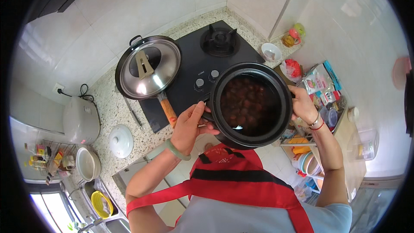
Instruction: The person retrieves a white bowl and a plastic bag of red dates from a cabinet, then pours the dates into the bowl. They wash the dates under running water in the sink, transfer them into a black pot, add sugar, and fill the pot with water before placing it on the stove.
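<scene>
Between my hands is a black two-handled cooking pot [218,124], held up in front of my red apron near the front edge of the stove. Dark liquid fills much of it, with many small reddish-brown round pieces [248,99] in it; their kind is not clear. My left hand [189,125] grips the left handle, thumb on top. My right hand [304,105] is closed at the right handle, its fingers partly hidden by the pot. Close to my left hand is the wooden handle [167,110] of a wok [121,87] covered by a metal lid [166,67].
The black gas stove [189,56] has a bare burner [220,41] at the back right. A white bowl [271,52] stands beside it. Left on the speckled counter lies a white lid [121,141]. A crowded shelf [327,116] is at my right; a sink with a yellow basket [98,203] is lower left.
</scene>
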Demonstrator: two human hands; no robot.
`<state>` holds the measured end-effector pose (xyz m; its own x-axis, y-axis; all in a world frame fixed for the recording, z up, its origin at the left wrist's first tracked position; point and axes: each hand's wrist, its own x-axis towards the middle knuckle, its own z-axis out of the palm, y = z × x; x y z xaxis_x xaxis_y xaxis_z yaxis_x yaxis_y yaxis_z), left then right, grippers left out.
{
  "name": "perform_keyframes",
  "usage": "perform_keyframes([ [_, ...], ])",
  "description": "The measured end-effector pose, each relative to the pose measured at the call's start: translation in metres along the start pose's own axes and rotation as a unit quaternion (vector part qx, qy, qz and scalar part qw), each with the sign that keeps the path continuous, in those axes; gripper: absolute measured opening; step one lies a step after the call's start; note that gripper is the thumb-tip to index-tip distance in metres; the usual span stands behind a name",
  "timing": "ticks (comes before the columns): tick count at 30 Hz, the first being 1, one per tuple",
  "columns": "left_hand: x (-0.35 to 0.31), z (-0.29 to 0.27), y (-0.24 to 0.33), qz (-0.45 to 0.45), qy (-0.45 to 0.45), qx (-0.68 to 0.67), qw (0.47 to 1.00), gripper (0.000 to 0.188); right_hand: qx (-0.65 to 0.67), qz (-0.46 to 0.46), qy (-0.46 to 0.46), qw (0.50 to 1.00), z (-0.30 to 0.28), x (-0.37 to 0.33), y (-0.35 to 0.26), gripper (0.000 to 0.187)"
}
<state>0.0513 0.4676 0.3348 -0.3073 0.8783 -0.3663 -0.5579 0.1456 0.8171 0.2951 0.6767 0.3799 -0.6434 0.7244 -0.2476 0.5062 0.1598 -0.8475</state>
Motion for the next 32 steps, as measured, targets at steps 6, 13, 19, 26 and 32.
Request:
perform_keyframes([
  [6,0.082,0.013,0.020,0.014,0.023,0.004,1.000,0.037,-0.010,-0.014,-0.055,0.998,-0.043,0.099,0.015,0.038],
  [13,0.171,0.028,0.035,0.039,0.123,0.040,0.991,0.037,-0.050,-0.049,-0.107,0.992,-0.080,0.227,0.021,0.034],
  [19,0.243,0.035,0.047,0.089,0.189,-0.017,0.978,0.036,-0.100,-0.135,-0.132,0.977,-0.098,0.328,-0.001,0.031],
  [26,0.323,0.029,0.061,0.097,0.264,-0.028,0.959,0.042,-0.108,-0.174,-0.137,0.969,-0.098,0.438,0.021,0.029],
  [32,0.378,0.004,0.066,0.084,0.308,-0.028,0.947,0.045,-0.192,-0.257,-0.095,0.942,-0.089,0.509,0.040,0.021],
])
